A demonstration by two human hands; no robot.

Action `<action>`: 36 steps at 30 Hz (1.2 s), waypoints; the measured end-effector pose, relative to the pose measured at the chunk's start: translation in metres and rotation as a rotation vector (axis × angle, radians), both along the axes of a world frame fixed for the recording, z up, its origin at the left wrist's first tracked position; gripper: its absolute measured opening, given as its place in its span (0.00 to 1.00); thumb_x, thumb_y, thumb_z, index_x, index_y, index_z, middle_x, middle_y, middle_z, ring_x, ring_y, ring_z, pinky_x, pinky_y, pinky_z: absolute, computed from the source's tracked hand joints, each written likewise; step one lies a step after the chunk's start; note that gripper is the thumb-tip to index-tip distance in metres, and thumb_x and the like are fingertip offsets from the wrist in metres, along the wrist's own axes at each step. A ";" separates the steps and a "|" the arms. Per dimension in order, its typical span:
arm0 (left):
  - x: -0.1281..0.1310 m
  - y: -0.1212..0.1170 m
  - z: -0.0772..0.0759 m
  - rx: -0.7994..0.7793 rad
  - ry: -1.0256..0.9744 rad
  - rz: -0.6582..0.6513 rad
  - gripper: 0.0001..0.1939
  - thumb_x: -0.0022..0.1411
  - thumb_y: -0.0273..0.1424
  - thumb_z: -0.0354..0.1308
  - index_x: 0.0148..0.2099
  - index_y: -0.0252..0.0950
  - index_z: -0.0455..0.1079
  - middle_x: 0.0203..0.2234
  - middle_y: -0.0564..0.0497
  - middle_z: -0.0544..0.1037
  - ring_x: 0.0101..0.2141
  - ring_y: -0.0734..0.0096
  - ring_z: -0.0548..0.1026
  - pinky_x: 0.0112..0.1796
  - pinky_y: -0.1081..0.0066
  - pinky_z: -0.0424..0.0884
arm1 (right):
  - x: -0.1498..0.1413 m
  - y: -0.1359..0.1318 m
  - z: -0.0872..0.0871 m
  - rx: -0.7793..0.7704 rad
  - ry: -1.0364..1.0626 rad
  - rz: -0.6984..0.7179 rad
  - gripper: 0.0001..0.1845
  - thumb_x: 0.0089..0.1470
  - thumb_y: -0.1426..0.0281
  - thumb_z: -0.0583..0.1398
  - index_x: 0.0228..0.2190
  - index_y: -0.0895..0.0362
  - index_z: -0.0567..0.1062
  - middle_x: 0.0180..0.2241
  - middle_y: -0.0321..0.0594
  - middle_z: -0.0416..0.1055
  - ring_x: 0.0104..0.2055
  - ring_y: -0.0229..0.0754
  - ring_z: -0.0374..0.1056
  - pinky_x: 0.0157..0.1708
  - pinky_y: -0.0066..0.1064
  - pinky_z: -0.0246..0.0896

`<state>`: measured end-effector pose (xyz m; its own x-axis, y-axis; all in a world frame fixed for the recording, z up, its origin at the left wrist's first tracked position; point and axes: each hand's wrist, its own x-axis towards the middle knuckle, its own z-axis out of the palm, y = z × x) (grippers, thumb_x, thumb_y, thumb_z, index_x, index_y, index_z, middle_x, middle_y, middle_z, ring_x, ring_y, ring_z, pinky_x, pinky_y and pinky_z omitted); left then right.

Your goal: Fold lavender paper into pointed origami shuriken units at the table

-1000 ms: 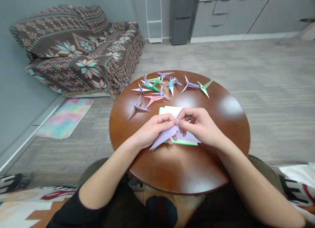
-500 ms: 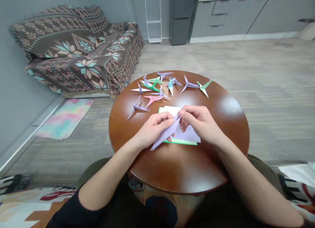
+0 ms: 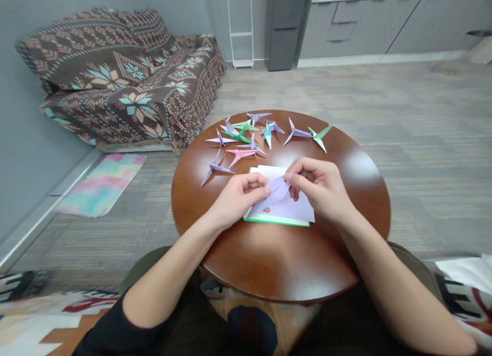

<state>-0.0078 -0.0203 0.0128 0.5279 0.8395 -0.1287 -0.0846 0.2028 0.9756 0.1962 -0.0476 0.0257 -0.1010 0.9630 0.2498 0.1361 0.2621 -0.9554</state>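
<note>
A partly folded sheet of lilac origami paper (image 3: 274, 191) is held between my two hands above the table. My left hand (image 3: 246, 194) pinches its left side between thumb and fingers. With thumb and forefinger, my right hand (image 3: 313, 184) grips its upper right end. Beneath lies a stack of flat paper (image 3: 300, 210), lilac and white on top with a green edge along the bottom. Part of the folded paper is hidden by my left fingers.
Several folded paper birds stand on the far side of the round wooden table (image 3: 269, 264), among them a pink one (image 3: 241, 155), a dark green one (image 3: 239, 135) and a pale green one (image 3: 320, 138). A patterned covered sofa (image 3: 134, 89) stands beyond at the left.
My right hand has moved slightly up and right, away from my left. The lilac paper has turned and spread wider between my hands, and its lower point has drawn back over the stack.
</note>
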 end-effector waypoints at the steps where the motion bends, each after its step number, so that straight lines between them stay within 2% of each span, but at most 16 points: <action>1: 0.000 0.000 0.001 0.008 0.014 0.004 0.11 0.54 0.33 0.72 0.33 0.32 0.74 0.24 0.53 0.79 0.24 0.74 0.77 0.28 0.76 0.75 | 0.000 -0.001 0.000 -0.001 0.002 0.000 0.11 0.58 0.69 0.65 0.24 0.56 0.74 0.19 0.32 0.71 0.21 0.36 0.66 0.23 0.29 0.61; 6: -0.004 0.003 0.001 0.018 0.054 0.027 0.09 0.52 0.31 0.71 0.34 0.33 0.76 0.26 0.52 0.81 0.25 0.69 0.80 0.30 0.72 0.75 | -0.002 -0.002 0.000 0.023 0.021 -0.054 0.11 0.56 0.70 0.65 0.23 0.55 0.74 0.19 0.32 0.71 0.20 0.36 0.66 0.22 0.30 0.61; 12: -0.017 0.012 -0.001 0.104 0.068 0.093 0.06 0.55 0.31 0.67 0.34 0.34 0.79 0.25 0.52 0.81 0.25 0.73 0.78 0.29 0.76 0.72 | 0.000 0.000 -0.003 0.092 0.089 -0.068 0.10 0.59 0.70 0.65 0.26 0.55 0.75 0.23 0.33 0.72 0.22 0.36 0.68 0.23 0.31 0.65; 14: -0.024 0.018 0.002 -0.032 0.032 -0.039 0.15 0.59 0.41 0.67 0.39 0.34 0.79 0.31 0.45 0.85 0.29 0.65 0.83 0.28 0.74 0.75 | 0.001 0.000 -0.003 0.120 0.085 -0.056 0.08 0.60 0.68 0.66 0.28 0.55 0.76 0.25 0.34 0.73 0.24 0.37 0.70 0.24 0.32 0.67; 16: -0.030 0.025 0.004 -0.231 0.011 -0.218 0.29 0.60 0.55 0.62 0.46 0.32 0.79 0.36 0.37 0.86 0.30 0.59 0.85 0.27 0.71 0.77 | 0.001 0.000 -0.002 0.173 0.065 -0.077 0.08 0.60 0.66 0.67 0.30 0.54 0.78 0.28 0.37 0.75 0.26 0.39 0.71 0.24 0.32 0.69; 18: -0.032 0.030 0.005 -0.427 -0.014 -0.262 0.36 0.62 0.59 0.57 0.48 0.28 0.78 0.33 0.34 0.85 0.26 0.59 0.84 0.24 0.71 0.76 | 0.001 0.000 -0.003 0.267 0.042 -0.171 0.08 0.60 0.64 0.67 0.30 0.53 0.79 0.31 0.39 0.76 0.27 0.39 0.71 0.24 0.34 0.70; 19: -0.031 0.030 0.006 -0.506 -0.062 -0.191 0.34 0.63 0.57 0.56 0.47 0.27 0.77 0.30 0.35 0.85 0.23 0.62 0.82 0.23 0.72 0.76 | 0.001 -0.001 -0.003 0.322 0.023 -0.241 0.07 0.61 0.64 0.67 0.31 0.53 0.80 0.31 0.40 0.76 0.26 0.40 0.71 0.23 0.35 0.70; 20: -0.029 0.029 0.007 -0.559 -0.145 -0.055 0.31 0.65 0.54 0.55 0.47 0.28 0.76 0.27 0.39 0.84 0.22 0.67 0.81 0.24 0.75 0.76 | 0.002 -0.001 -0.004 0.378 -0.006 -0.315 0.07 0.61 0.64 0.66 0.32 0.52 0.80 0.32 0.41 0.77 0.26 0.40 0.71 0.23 0.36 0.70; 21: -0.025 0.026 0.008 -0.578 -0.238 0.099 0.26 0.66 0.49 0.55 0.47 0.29 0.75 0.27 0.41 0.84 0.23 0.70 0.81 0.26 0.77 0.77 | 0.002 -0.001 -0.004 0.435 -0.045 -0.379 0.06 0.62 0.65 0.66 0.32 0.51 0.81 0.33 0.41 0.77 0.27 0.42 0.71 0.23 0.37 0.70; 22: -0.020 0.022 0.009 -0.582 -0.288 0.181 0.23 0.67 0.45 0.56 0.50 0.30 0.73 0.30 0.41 0.84 0.26 0.70 0.83 0.30 0.77 0.79 | 0.003 -0.002 -0.005 0.490 -0.093 -0.426 0.05 0.62 0.66 0.66 0.33 0.50 0.81 0.33 0.42 0.78 0.28 0.43 0.72 0.24 0.38 0.71; 24: -0.009 0.010 0.013 -0.529 -0.313 0.178 0.23 0.66 0.42 0.60 0.57 0.34 0.69 0.35 0.40 0.86 0.31 0.67 0.85 0.34 0.75 0.81 | 0.003 -0.003 -0.005 0.591 -0.201 -0.438 0.04 0.61 0.69 0.65 0.34 0.49 0.81 0.33 0.42 0.79 0.31 0.45 0.74 0.28 0.40 0.73; 27: 0.003 -0.005 0.015 -0.280 -0.297 0.098 0.31 0.64 0.39 0.67 0.66 0.45 0.62 0.39 0.47 0.86 0.36 0.65 0.87 0.39 0.71 0.82 | 0.002 -0.004 -0.004 0.699 -0.302 -0.299 0.07 0.60 0.75 0.65 0.34 0.49 0.81 0.34 0.42 0.81 0.34 0.46 0.76 0.33 0.40 0.75; 29: 0.005 -0.007 0.013 -0.146 -0.286 0.124 0.28 0.61 0.38 0.72 0.60 0.45 0.67 0.39 0.51 0.86 0.36 0.67 0.87 0.40 0.72 0.82 | 0.001 -0.004 -0.004 0.708 -0.325 -0.186 0.08 0.59 0.76 0.64 0.35 0.49 0.80 0.36 0.42 0.82 0.37 0.47 0.78 0.37 0.41 0.76; 31: 0.003 -0.005 0.009 -0.063 -0.266 0.179 0.23 0.57 0.38 0.75 0.51 0.41 0.72 0.37 0.53 0.85 0.36 0.69 0.86 0.41 0.73 0.82 | 0.000 -0.004 -0.004 0.683 -0.344 -0.106 0.09 0.59 0.76 0.63 0.36 0.50 0.80 0.38 0.42 0.82 0.39 0.48 0.79 0.41 0.42 0.76; 33: 0.001 -0.002 0.005 0.003 -0.241 0.236 0.20 0.55 0.39 0.76 0.44 0.37 0.73 0.34 0.52 0.85 0.35 0.68 0.86 0.41 0.72 0.83 | -0.002 -0.003 -0.005 0.641 -0.355 -0.065 0.09 0.59 0.76 0.63 0.38 0.50 0.79 0.40 0.42 0.82 0.42 0.48 0.79 0.43 0.41 0.77; 36: 0.000 0.001 0.000 0.116 -0.194 0.287 0.19 0.54 0.39 0.77 0.40 0.35 0.74 0.32 0.51 0.85 0.34 0.67 0.86 0.43 0.69 0.83 | -0.004 0.000 -0.007 0.550 -0.310 -0.039 0.09 0.60 0.75 0.63 0.41 0.51 0.78 0.43 0.44 0.81 0.45 0.47 0.78 0.43 0.39 0.78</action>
